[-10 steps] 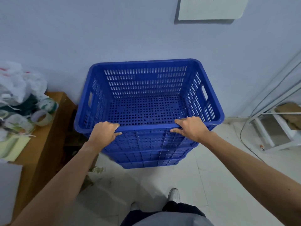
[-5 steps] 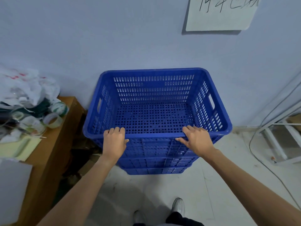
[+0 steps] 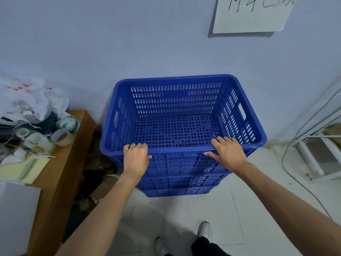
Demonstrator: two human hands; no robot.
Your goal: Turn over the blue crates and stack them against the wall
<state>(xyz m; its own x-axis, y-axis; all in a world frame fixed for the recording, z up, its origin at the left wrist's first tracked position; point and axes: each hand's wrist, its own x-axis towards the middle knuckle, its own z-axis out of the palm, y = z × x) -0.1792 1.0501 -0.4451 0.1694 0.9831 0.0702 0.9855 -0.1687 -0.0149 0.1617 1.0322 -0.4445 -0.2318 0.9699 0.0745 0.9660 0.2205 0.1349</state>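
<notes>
A stack of blue perforated crates stands upright on the floor against the pale wall (image 3: 129,43). The top crate (image 3: 175,77) is empty and open side up; at least two more crates (image 3: 177,192) sit nested under it. My left hand (image 3: 136,159) lies on the left part of the top crate's near wall, fingers hooked over the rim. My right hand (image 3: 227,154) holds the right part of the same rim, fingers over the edge and thumb spread on the outer wall.
A wooden table (image 3: 73,145) stands close to the left of the stack, holding tape rolls (image 3: 61,137) and plastic bags (image 3: 31,97). A white metal frame (image 3: 313,159) and a cable (image 3: 287,154) are at the right. My shoe (image 3: 203,230) is on the white floor below.
Both hands shifted from clasping the near rim from above to lying against the near wall with fingers over the rim. The view has tilted up, so the stack sits lower in frame.
</notes>
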